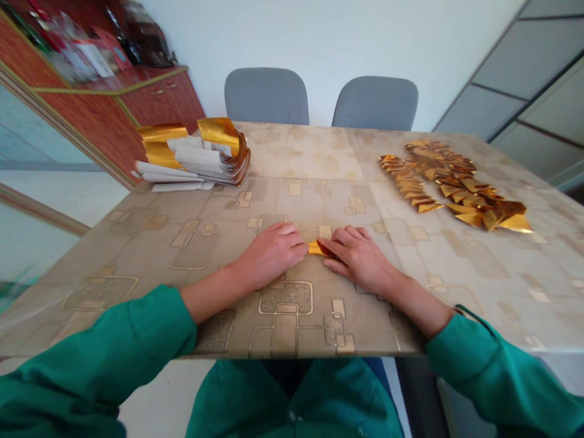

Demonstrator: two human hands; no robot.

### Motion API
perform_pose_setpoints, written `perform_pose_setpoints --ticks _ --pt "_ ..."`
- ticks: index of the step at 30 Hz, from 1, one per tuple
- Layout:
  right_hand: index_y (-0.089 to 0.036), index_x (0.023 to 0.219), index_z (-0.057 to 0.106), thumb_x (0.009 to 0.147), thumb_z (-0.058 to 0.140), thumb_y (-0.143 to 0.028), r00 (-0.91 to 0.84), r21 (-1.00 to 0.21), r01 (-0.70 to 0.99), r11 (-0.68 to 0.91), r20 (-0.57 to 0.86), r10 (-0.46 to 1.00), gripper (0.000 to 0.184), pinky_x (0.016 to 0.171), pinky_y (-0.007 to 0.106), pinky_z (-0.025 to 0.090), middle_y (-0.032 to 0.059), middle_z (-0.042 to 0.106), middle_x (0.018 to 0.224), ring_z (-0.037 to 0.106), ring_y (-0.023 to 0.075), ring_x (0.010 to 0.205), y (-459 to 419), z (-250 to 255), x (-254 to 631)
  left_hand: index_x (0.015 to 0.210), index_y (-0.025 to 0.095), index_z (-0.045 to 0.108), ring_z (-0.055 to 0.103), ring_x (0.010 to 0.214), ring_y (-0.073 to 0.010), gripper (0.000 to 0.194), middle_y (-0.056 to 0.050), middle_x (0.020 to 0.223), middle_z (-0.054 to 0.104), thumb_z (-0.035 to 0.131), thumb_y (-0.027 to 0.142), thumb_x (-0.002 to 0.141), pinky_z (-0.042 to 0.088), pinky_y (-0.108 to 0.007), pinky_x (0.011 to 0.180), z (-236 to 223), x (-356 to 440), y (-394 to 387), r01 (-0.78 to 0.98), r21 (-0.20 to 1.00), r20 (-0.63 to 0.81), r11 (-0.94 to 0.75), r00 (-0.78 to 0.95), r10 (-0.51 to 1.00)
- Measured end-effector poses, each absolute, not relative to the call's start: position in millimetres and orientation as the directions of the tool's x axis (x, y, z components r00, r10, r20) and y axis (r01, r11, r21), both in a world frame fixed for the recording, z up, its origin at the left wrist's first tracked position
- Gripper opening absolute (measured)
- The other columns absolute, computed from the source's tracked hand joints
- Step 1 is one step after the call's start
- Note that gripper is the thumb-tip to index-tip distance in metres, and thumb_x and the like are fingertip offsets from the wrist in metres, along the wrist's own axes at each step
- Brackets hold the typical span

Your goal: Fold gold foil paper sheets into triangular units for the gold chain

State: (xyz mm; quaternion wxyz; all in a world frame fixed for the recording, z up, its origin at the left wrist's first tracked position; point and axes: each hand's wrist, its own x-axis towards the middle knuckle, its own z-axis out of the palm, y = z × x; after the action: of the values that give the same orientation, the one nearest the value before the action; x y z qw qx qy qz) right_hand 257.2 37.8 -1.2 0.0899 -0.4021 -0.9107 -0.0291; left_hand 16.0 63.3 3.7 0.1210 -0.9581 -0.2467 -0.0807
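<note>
Pressing on the foil: left hand, at its 9 o'clock, fingers curled over that end; whether they pinch cannot be told. Right hand, at 3 o'clock: finger and thumb clamped on the other end. Foil: one gold strip, flat on the table, between both hands. From the foil, 10 o'clock: stack, gold and white sheets, bent. 2 o'clock: pleated gold pieces, in a curving heap. Either side of 12 o'clock: two grey chairs. Beyond the stack: red-brown cabinet.
</note>
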Motion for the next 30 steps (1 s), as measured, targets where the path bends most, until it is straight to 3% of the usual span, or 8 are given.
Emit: perform_pose_setpoints --ticks 5,8,15,19,25,30 --pt "-0.017 0.118 0.067 0.1 0.052 -0.039 -0.645 -0.034 0.747 0.664 0.205 0.736 0.032 0.079 0.035 0.035 0.0068 0.063 0.093 0.052 0.0225 0.089 41.0 -0.6 254.4 0.093 0.014 0.069 0.059 0.085 -0.0218 0.012 -0.005 0.083 0.066 0.059 0.019 0.096 0.046 -0.031 0.072 -1.0 16.9 62.9 0.531 -0.232 0.293 -0.815 0.837 0.462" --pt "-0.017 0.111 0.069 0.101 0.05 -0.04 -0.618 -0.066 0.758 0.649 0.243 0.748 0.032 0.077 0.034 0.036 0.0069 0.064 0.09 0.054 0.0225 0.087 40.9 0.4 252.0 0.086 0.015 0.068 0.061 0.08 -0.0201 0.017 -0.004 0.08 0.066 0.055 0.016 0.096 0.045 -0.029 0.066 -3.2 15.7 60.8 0.584 -0.192 0.389 -0.788 0.783 0.486" --pt "-0.014 0.112 0.068 0.106 0.035 -0.036 -0.56 -0.346 0.671 0.656 0.344 0.754 0.04 0.071 0.03 0.042 0.0059 0.067 0.08 0.055 0.0179 0.075 36.4 0.2 247.4 0.095 0.016 0.066 0.066 0.076 -0.0163 0.015 -0.003 0.088 0.072 0.051 0.015 0.096 0.047 -0.025 0.066 -3.6 17.9 56.8 0.651 0.142 0.531 -0.745 0.586 0.613" --pt "-0.015 0.103 0.07 0.107 0.034 -0.035 -0.58 -0.352 0.65 0.674 0.342 0.739 0.042 0.074 0.032 0.044 0.0079 0.071 0.085 0.058 0.0182 0.078 37.3 -3.7 245.8 0.102 0.017 0.069 0.067 0.084 -0.0181 0.014 -0.004 0.091 0.074 0.059 0.025 0.096 0.05 -0.028 0.076 -2.5 18.7 57.2 0.54 0.31 0.517 -0.783 0.595 0.615" --pt "-0.021 0.11 0.073 0.105 0.043 -0.034 -0.567 -0.481 0.578 0.659 0.343 0.749 0.033 0.075 0.032 0.049 0.0058 0.076 0.094 0.065 0.0172 0.081 43.2 -7.4 254.8 0.095 0.018 0.077 0.071 0.07 -0.0141 0.016 -0.003 0.084 0.078 0.062 0.025 0.095 0.049 -0.023 0.063 -4.1 11.5 64.2 0.408 0.623 0.424 -0.668 0.541 0.726" --pt "-0.025 0.119 0.071 0.103 0.046 -0.032 -0.545 -0.558 0.549 0.622 0.325 0.773 0.03 0.076 0.031 0.051 0.0033 0.077 0.102 0.066 0.0167 0.084 42.4 -2.6 258.8 0.096 0.018 0.078 0.073 0.069 -0.0144 0.016 -0.004 0.086 0.079 0.063 0.025 0.093 0.051 -0.022 0.061 -4.3 9.1 63.4 0.371 0.642 0.46 -0.671 0.514 0.724"
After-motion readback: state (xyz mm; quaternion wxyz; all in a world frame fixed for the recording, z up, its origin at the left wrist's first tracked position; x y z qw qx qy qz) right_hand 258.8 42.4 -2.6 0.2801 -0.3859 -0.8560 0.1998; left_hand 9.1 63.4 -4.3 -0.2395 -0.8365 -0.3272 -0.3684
